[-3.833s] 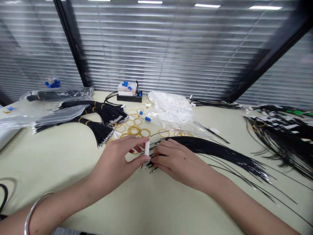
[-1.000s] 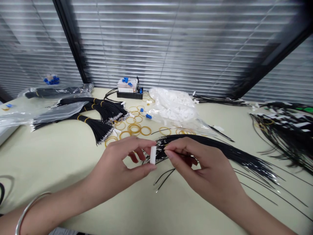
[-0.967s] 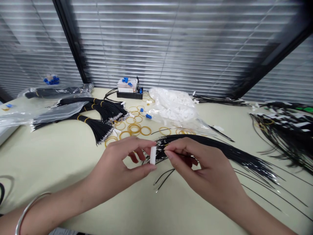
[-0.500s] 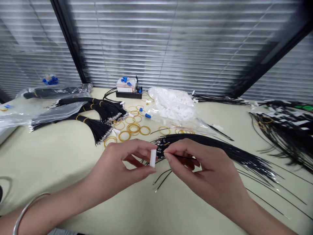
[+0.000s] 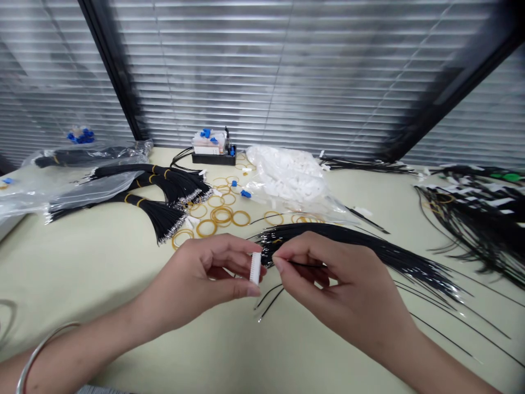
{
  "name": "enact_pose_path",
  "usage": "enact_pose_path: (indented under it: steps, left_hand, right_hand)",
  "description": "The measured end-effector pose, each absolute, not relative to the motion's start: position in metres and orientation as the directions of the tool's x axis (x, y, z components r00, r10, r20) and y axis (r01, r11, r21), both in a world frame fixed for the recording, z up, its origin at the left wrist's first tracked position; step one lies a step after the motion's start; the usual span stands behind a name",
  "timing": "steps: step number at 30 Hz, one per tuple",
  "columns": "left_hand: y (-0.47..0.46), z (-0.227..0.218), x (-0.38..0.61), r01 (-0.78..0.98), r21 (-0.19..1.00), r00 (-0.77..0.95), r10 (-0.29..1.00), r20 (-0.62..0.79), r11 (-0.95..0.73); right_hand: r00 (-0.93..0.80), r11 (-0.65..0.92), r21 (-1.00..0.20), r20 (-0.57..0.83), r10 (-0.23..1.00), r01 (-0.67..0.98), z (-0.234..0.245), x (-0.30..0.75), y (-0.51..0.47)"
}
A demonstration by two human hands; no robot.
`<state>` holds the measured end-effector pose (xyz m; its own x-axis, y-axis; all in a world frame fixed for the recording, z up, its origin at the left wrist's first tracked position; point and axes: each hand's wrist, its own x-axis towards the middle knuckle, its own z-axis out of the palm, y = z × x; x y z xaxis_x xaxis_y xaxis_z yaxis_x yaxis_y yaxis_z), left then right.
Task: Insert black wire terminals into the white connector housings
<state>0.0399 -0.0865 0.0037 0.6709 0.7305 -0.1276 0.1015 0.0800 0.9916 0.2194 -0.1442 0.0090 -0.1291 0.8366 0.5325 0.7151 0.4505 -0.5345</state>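
Nothing is legible; the white tags (image 5: 498,202) on the right-hand wires (image 5: 471,235) seem too blurred.

Pale desk (image 5: 82,262), clear bag of white connectors (image 5: 287,175) at the back, amber rubber bands (image 5: 221,216) and banded black wire bundles (image 5: 158,216) left of the bag, fanned black wires (image 5: 369,249) in front of it, tangled black wire heap (image 5: 471,224) to its right

**Change from earlier frames to now.** The right hand (image 5: 340,279) has risen from the wire ends, and the right fingers (image 5: 283,261) now pinch a single black wire (image 5: 305,265) apart from the bundle (image 5: 369,247). The white plastic connector (image 5: 255,268), gripped by the left hand (image 5: 192,271), sits just beside those fingers. Two loose black wires (image 5: 268,302) now show below the fingers.
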Motion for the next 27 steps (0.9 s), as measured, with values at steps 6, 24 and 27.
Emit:
enact_pose_path:
  steps: [6,24,27]
  left_hand:
    - [-0.0880,0.0057,0.0407,0.146,0.988,0.663,0.747,-0.058,-0.053]
    - [-0.0918,0.0091,0.0408,0.190,0.968,0.650,0.760,0.002,-0.165]
    - [-0.0912,0.0085,0.0413,0.197,0.966,0.648,0.762,0.001,-0.169]
  right_hand:
    - [-0.137,0.452,-0.521,0.534,0.834,0.724,0.0086,0.2194,-0.1445]
    - [-0.204,0.511,-0.502,0.545,0.814,0.698,0.0010,0.2149,-0.1427]
    - [-0.216,0.516,-0.496,0.541,0.813,0.699,0.0005,0.2147,-0.1436]
